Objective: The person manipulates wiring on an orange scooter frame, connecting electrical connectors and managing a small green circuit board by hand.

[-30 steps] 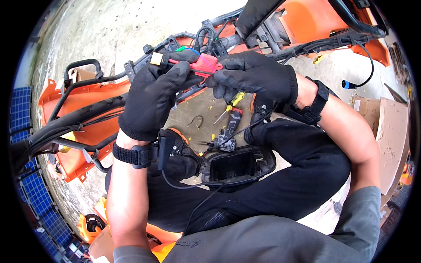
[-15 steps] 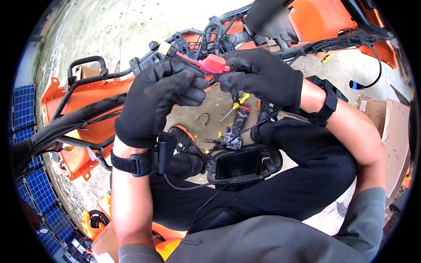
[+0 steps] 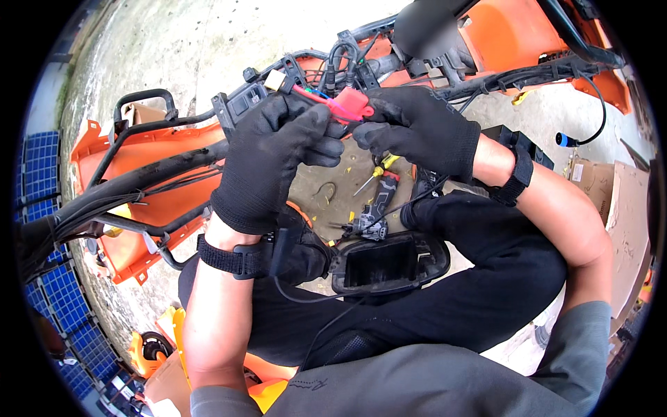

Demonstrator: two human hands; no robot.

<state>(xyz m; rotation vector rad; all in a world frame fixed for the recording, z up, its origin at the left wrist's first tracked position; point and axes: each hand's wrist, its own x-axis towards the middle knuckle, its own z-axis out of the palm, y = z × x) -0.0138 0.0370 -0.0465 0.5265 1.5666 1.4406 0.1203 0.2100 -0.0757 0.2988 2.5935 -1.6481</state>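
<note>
Both hands are in black gloves above the vehicle frame. My left hand (image 3: pixel 274 149) has its fingers curled on the wires at the left of a red fuse holder (image 3: pixel 351 103), whose lead runs to a yellow connector (image 3: pixel 276 81). My right hand (image 3: pixel 424 132) pinches the red holder's right end. Behind them, black cables and connectors (image 3: pixel 340 59) rise from the frame. Below, a yellow screwdriver (image 3: pixel 382 167) and a grey-black power tool (image 3: pixel 377 212) lie on the ground, beside a black tray (image 3: pixel 389 264) between my legs.
The black tubular frame (image 3: pixel 153 160) crosses the upper view, with orange body panels (image 3: pixel 497 38) at both sides. A cable with a blue-tipped plug (image 3: pixel 566 139) hangs at right, over cardboard (image 3: pixel 597 184). Blue gridded objects (image 3: pixel 59 292) line the far left.
The red holder and both hands have shifted slightly right in view. My left thumb has dropped off the top of the holder, and the fingers are more curled beside it.
</note>
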